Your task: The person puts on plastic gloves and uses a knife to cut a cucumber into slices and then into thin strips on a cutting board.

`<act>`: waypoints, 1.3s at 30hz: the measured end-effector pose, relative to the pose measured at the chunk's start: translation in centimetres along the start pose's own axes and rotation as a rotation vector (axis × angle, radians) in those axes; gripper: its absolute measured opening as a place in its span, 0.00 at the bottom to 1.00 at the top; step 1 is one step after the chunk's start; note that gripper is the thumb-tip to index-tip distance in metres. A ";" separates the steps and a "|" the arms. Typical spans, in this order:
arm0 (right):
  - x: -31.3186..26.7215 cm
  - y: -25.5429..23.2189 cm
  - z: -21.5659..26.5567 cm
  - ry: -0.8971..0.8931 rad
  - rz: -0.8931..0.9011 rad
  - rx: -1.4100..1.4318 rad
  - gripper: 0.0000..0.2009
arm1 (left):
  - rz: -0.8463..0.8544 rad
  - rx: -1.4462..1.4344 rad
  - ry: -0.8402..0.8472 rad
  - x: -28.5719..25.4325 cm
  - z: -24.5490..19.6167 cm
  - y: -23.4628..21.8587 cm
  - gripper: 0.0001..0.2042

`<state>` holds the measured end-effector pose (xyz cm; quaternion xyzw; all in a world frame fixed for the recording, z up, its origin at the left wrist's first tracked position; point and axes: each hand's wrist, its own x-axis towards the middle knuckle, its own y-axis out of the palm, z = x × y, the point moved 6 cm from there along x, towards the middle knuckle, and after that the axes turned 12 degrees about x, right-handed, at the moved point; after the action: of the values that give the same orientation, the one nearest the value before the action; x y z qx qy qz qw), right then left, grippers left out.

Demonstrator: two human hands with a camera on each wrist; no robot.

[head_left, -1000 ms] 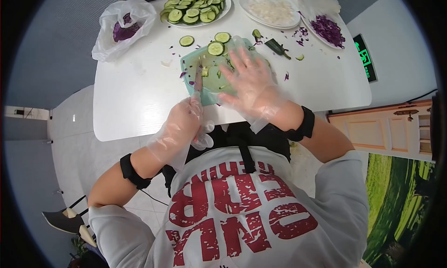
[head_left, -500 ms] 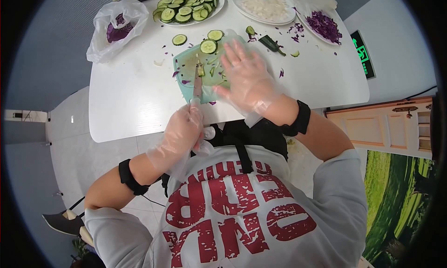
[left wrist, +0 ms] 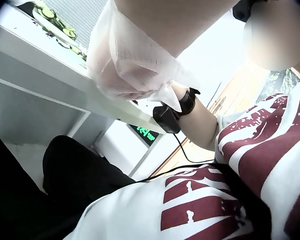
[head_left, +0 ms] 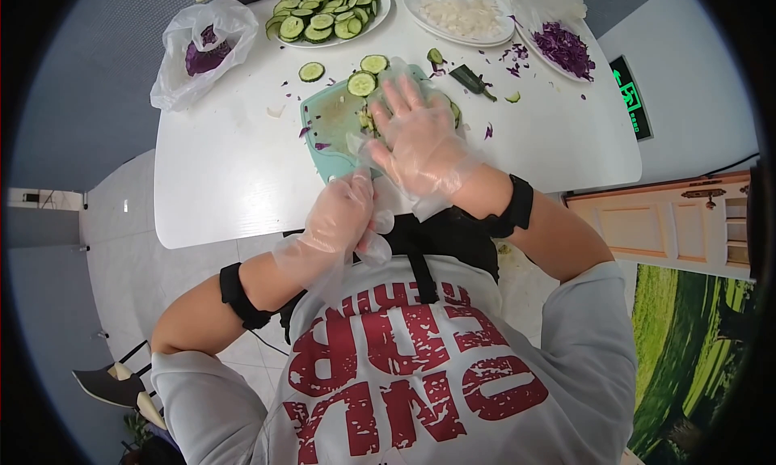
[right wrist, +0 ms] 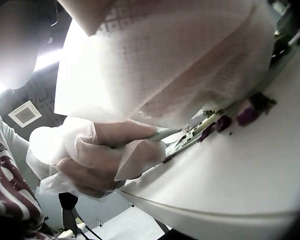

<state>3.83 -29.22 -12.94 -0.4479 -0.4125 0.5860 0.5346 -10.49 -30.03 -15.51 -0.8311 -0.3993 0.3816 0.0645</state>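
Note:
Both hands wear clear plastic gloves. Curled at the table's front edge, the left hand (head_left: 341, 212) grips a knife; in the right wrist view its fingers close round the pale handle (right wrist: 164, 134), while the blade cannot be made out in the head view. The right hand (head_left: 422, 141) lies spread, palm down, over the right part of the green cutting board (head_left: 327, 156), close to the left hand. Cucumber bits (head_left: 366, 122) show by its thumb side, and a slice (head_left: 361, 83) lies at the board's far edge.
Behind stand a plate of cucumber slices (head_left: 319, 22), a plate of white slices (head_left: 462, 19), shredded purple cabbage (head_left: 563, 51) and a plastic bag (head_left: 174, 61) holding cabbage. A dark green cucumber end (head_left: 469, 80) and scraps lie right of the board.
The left hand with the knife has moved right, toward the right hand. The right hand has shifted slightly left. The blade, visible on the board before, is now hidden in the head view.

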 end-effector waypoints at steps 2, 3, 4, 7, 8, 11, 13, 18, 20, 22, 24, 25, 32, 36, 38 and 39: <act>-0.1 0.0 -0.1 -0.007 -0.022 0.015 0.32 | 0.015 -0.012 0.019 0.0 -0.2 0.1 0.21; -0.3 -0.2 0.0 -0.018 -0.053 0.045 0.31 | 0.023 -0.018 0.013 0.0 -0.3 -0.1 0.21; -0.4 -0.5 0.0 -0.028 -0.086 0.075 0.31 | 0.031 -0.023 0.008 0.0 -0.5 -0.3 0.21; -0.5 -1.0 0.3 -0.079 -0.150 0.033 0.30 | 0.014 -0.007 0.059 0.0 -1.0 -0.9 0.21; -0.4 -1.3 0.2 -0.078 -0.160 0.027 0.30 | 0.011 -0.005 0.070 0.0 -1.3 -1.2 0.21; 0.1 -2.3 0.4 -0.115 -0.225 0.092 0.30 | -0.009 0.016 0.088 -0.1 -2.1 -2.4 0.21; 0.5 -3.8 0.6 -0.160 -0.295 0.105 0.29 | -0.065 0.107 0.135 0.3 -2.9 -3.7 0.21; 4.9 -7.6 0.7 -0.155 -0.380 -0.055 0.28 | -0.142 0.163 0.206 2.7 -7.0 -7.0 0.20; 7.5 -8.7 -0.1 -0.127 -0.364 -0.108 0.28 | -0.166 0.252 0.276 4.6 -9.1 -8.5 0.15; 10.1 -9.8 -0.9 -0.123 -0.425 -0.139 0.27 | -0.167 0.297 0.398 9.0 -9.5 -10.1 0.14; 12.9 -9.9 -1.9 -0.091 -0.417 -0.173 0.27 | -0.165 0.342 0.519 11.6 -11.3 -11.3 0.12; 14.1 -9.9 -2.3 -0.052 -0.401 -0.205 0.27 | -0.186 0.401 0.473 12.3 -12.2 -11.7 0.12; 18.1 -9.7 -4.7 -0.011 -0.390 -0.154 0.28 | -0.236 0.376 0.206 16.2 -13.1 -13.7 0.18; 19.0 -8.3 -4.1 -0.184 -0.294 -0.211 0.29 | -0.182 0.453 0.208 16.7 -13.1 -13.9 0.21; 19.7 -8.0 -4.3 -0.183 -0.262 -0.209 0.29 | -0.188 0.434 0.217 16.7 -12.9 -14.1 0.21; 19.9 -8.2 -4.9 -0.137 -0.271 -0.224 0.28 | -0.196 0.413 0.227 16.6 -12.9 -14.2 0.22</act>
<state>10.10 -8.67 -7.94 -0.4042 -0.5671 0.4883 0.5259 -3.87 -6.06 -10.26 -0.7951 -0.3819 0.3511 0.3143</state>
